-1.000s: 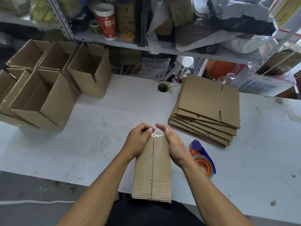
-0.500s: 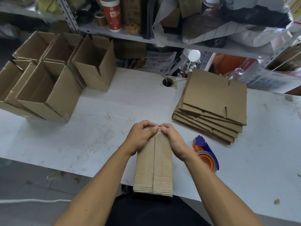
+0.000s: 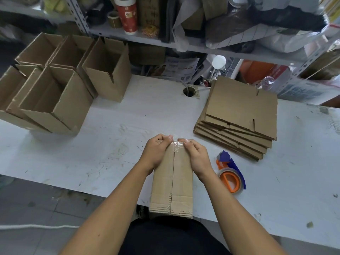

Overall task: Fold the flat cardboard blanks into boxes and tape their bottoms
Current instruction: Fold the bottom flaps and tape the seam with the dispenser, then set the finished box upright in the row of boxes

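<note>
Two hands clamp the far edge of the box [image 3: 173, 183] at the table's near edge: left hand [image 3: 156, 153] and right hand [image 3: 196, 155] curl over it, thumbs pressing clear tape [image 3: 176, 145]. Just right sits the tape dispenser [image 3: 230, 173]; beyond, flat blanks [image 3: 239, 116]; far left, folded boxes [image 3: 60, 89].

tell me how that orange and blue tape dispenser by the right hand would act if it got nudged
The tape dispenser lies flat on its side on the table, so it would probably slide, not roll. Its plastic frame looks stiff and light, so a small push should move it. Stood on edge, the round roll might roll.
</note>
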